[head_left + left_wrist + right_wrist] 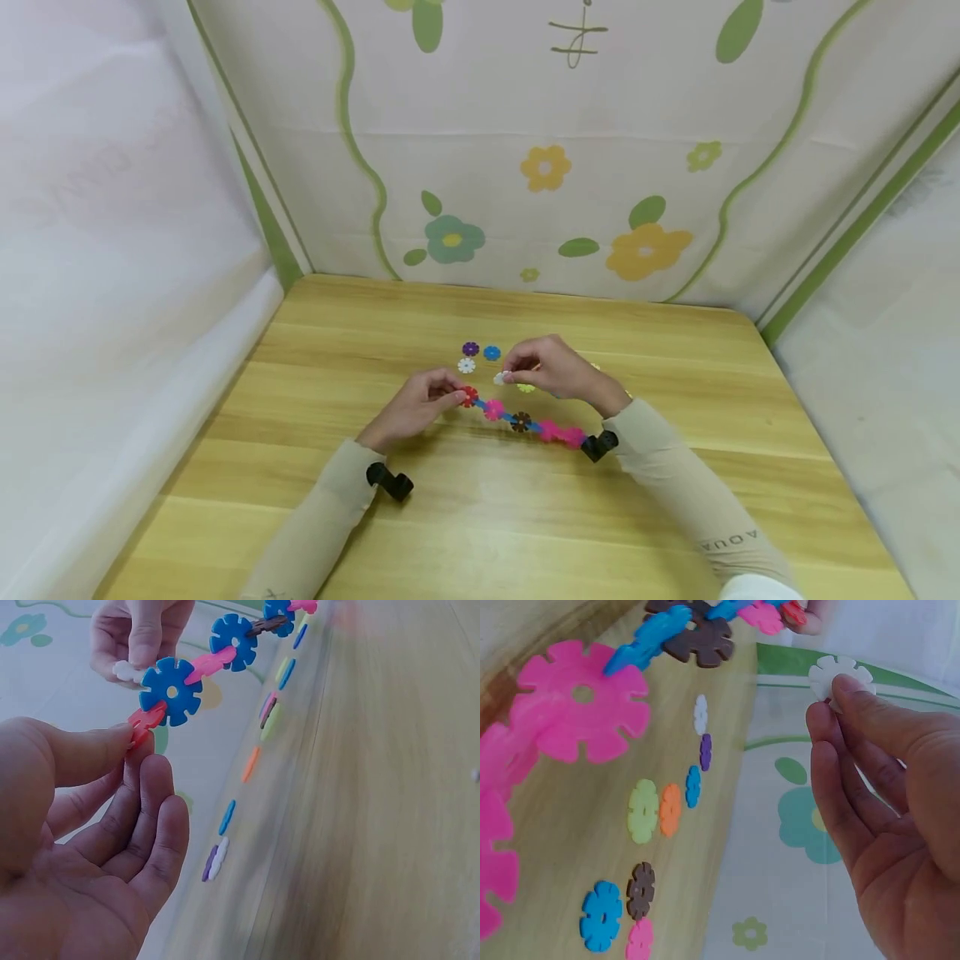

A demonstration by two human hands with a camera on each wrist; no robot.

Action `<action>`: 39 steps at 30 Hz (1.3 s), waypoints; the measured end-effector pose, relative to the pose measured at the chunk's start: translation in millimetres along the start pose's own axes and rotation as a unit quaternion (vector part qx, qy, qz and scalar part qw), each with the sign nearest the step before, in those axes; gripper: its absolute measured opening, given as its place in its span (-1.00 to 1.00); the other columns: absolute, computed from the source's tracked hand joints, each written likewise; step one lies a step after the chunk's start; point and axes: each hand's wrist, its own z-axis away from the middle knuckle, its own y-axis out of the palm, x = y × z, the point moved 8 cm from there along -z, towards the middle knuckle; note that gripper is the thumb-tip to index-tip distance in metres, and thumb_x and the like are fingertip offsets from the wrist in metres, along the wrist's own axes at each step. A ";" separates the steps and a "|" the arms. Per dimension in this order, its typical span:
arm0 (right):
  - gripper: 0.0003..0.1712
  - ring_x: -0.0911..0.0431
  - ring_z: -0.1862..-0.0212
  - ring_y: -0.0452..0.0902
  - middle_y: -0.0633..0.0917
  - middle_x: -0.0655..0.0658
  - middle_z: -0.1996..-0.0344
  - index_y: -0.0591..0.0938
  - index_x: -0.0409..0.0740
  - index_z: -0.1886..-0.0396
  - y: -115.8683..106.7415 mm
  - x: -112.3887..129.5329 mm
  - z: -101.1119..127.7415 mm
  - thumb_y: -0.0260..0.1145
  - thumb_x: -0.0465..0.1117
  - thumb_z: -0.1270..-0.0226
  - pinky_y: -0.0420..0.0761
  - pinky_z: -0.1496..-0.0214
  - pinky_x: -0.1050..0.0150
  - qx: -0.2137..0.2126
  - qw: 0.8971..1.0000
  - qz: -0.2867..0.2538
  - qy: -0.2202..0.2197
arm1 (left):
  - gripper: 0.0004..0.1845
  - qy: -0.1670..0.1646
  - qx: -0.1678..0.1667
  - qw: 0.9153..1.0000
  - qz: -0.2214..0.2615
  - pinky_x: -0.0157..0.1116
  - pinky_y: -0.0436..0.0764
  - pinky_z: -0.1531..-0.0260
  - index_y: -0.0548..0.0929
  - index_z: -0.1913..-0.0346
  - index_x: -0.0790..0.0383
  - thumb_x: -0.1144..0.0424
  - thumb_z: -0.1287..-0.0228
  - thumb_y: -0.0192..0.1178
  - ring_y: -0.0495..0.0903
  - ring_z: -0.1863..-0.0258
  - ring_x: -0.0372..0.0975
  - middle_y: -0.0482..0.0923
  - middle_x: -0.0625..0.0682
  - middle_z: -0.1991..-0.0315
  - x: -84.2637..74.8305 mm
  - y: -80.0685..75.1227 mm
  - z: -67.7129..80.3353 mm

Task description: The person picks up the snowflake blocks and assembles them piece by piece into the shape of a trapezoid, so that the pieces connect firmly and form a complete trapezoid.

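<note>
My left hand [415, 406] pinches a red notched flower disc [148, 716] between thumb and fingertips. That disc is the end of a chain of interlocked discs held above the table. Along the chain come a blue disc [171, 691], a pink disc [493, 409], a brown disc [521, 422] and more pink discs [583, 697]. My right hand [555, 367] pinches a white flower disc [832, 675] between thumb and index finger. This white disc is apart from the chain, a little beyond the red end.
Loose discs lie on the wooden table [465, 533] beyond the chain: purple [470, 348], blue [492, 353], white [467, 365], orange [670, 809], yellow-green [643, 811], brown [640, 891] and pink [640, 941]. Flower-printed fabric [450, 167] stands behind the table; pale sheets flank it.
</note>
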 end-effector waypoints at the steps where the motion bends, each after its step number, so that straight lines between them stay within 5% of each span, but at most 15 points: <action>1: -0.94 0.12 0.26 0.78 0.85 -0.02 0.23 0.82 -0.01 0.22 2.1 1.2 -0.2 0.44 -0.21 -0.47 0.76 0.18 0.28 -0.002 1.000 0.007 -0.010 | -0.86 -0.001 0.000 1.000 0.000 -0.07 0.70 0.10 0.71 0.01 0.10 0.14 -0.60 0.22 0.66 0.09 0.13 0.72 0.08 0.10 -0.3 0.4 -0.3; 11: -0.92 0.30 0.21 0.75 0.85 0.03 0.20 0.84 -0.01 0.17 13.7 15.7 -1.0 0.45 -0.25 -0.45 0.78 0.16 0.32 -0.025 0.993 0.089 -0.074 | -0.87 -0.005 -0.004 1.000 0.011 -0.01 0.72 0.07 0.71 0.01 0.17 0.21 -0.59 0.22 0.69 0.07 0.13 0.72 0.11 0.10 -3.7 -1.3 -1.9; 24: -0.94 0.17 0.22 0.80 0.85 -0.04 0.24 0.82 -0.16 0.22 28.6 32.6 -1.8 0.51 -0.35 -0.36 0.78 0.13 0.35 -0.041 0.977 0.155 -0.139 | -0.85 0.006 -0.017 1.000 0.022 -0.05 0.72 0.09 0.69 -0.01 0.23 0.23 -0.60 0.21 0.68 0.08 0.17 0.71 0.16 0.10 -4.5 1.0 -2.6; 39: -0.83 0.15 0.22 0.82 0.85 -0.08 0.29 0.83 -0.19 0.30 35.3 53.3 7.6 0.63 -0.42 -0.12 0.72 0.07 0.50 -0.121 0.942 0.219 -0.226 | -0.87 0.014 -0.124 0.992 0.010 -0.36 0.51 0.34 0.64 0.27 0.24 0.50 -0.46 0.24 0.50 0.36 -0.14 0.59 0.09 0.35 -11.4 3.9 3.6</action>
